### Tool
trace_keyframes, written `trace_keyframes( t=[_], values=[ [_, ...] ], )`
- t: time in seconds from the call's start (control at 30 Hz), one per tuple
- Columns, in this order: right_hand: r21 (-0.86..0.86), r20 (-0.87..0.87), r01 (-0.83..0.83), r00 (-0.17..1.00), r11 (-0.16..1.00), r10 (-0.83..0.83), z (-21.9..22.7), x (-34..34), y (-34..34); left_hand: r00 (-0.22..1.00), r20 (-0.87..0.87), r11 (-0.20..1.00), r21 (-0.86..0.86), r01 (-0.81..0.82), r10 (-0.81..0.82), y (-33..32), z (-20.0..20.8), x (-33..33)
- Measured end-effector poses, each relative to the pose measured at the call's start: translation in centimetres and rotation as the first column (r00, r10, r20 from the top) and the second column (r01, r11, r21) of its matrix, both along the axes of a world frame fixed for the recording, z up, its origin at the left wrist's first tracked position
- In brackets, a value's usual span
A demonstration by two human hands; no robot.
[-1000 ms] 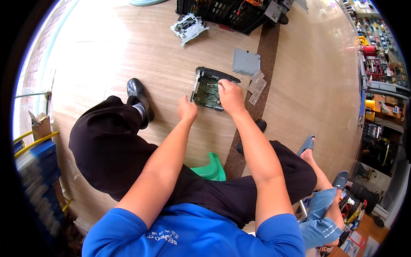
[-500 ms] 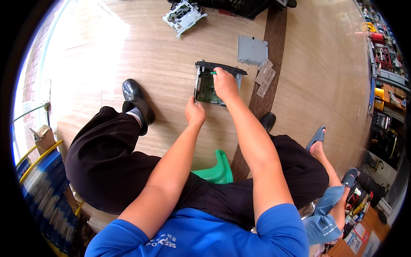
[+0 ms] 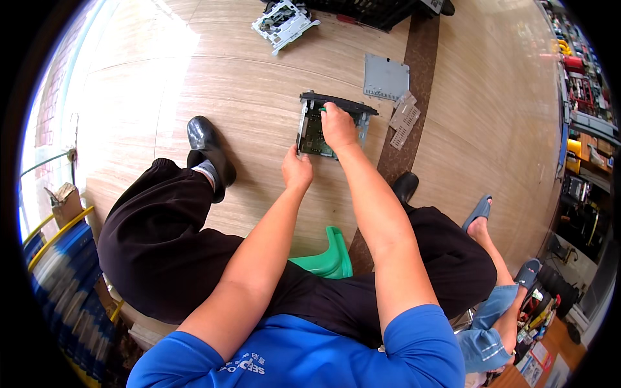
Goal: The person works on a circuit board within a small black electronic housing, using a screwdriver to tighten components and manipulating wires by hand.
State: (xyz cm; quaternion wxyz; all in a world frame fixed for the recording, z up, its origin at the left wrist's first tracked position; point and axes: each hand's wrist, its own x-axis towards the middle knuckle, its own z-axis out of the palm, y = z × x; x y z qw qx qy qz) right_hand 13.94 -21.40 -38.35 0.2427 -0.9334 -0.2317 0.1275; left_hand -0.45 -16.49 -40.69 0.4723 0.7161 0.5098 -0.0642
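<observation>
An open electronic unit [image 3: 314, 131] on the floor [image 3: 226, 77], in front of the person. Its black front panel [image 3: 341, 100] faces away from the person; the panel's long axis runs left to right, the right end slanting slightly nearer. The unit is box-shaped, with thin metal side walls around a flat green board [image 3: 314, 143]. The right hand [image 3: 339, 127], fingers closed, holds a small green object [image 3: 323, 109], mostly hidden, over the unit. The left hand [image 3: 297, 171], fingers narrow, meets the near left corner; whether it grips cannot be told. Beyond, to the right: a smooth grey rectangular plate [image 3: 387, 76] and a perforated strip [image 3: 405, 121]. Far left: a pale, cut-out frame [image 3: 284, 24]. The floor is glossy, tan and streaked.
</observation>
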Motion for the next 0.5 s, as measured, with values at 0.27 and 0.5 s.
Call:
trace_keyframes(
  t=[0.27, 0.5],
  values=[
    [-0.037, -0.006, -0.016, 1.0, 0.999, 0.016, -0.31, 0.08, 0.5, 1.0, -0.005, 1.0, -0.024, -0.005, 0.005, 0.14, 0.32, 0.0],
    [-0.049, 0.006, -0.028, 1.0, 0.998, 0.029, -0.6, 0.4, 0.56, 1.0, -0.007, 0.999, -0.04, 0.002, -0.002, 0.19, -0.02, 0.0]
  ],
)
